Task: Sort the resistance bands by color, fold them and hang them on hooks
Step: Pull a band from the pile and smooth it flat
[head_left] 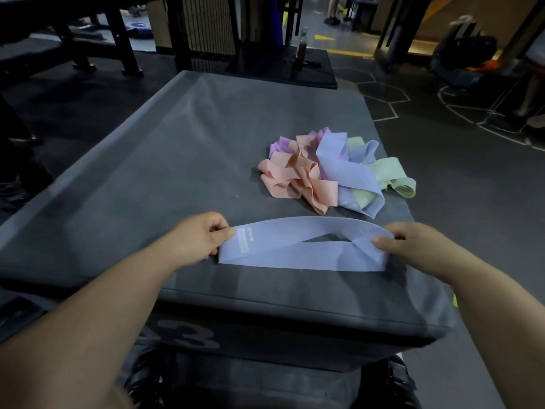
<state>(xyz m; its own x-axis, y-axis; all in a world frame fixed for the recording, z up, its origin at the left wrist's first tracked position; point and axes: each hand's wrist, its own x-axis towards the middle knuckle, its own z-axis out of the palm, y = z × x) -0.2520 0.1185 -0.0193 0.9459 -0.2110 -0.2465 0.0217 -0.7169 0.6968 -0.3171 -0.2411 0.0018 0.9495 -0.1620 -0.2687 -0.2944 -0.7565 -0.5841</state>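
Note:
A light blue resistance band (295, 249) lies stretched flat near the front edge of a dark grey padded box (165, 172). My left hand (197, 236) pinches its left end, and my right hand (413, 246) pinches its right end. Behind it, a tangled pile of bands rests on the box: peach bands (298, 178), another light blue band (345, 169), light green bands (392, 175) and purple bands (283, 144) mostly covered at the back. No hooks are in view.
The box carries a large number 3 (188, 335) on its front face. A bottle (302, 45) stands on a black platform (318, 72) behind. Black rack legs (124, 42) stand at the far left. A person's legs (533, 95) show at the right edge.

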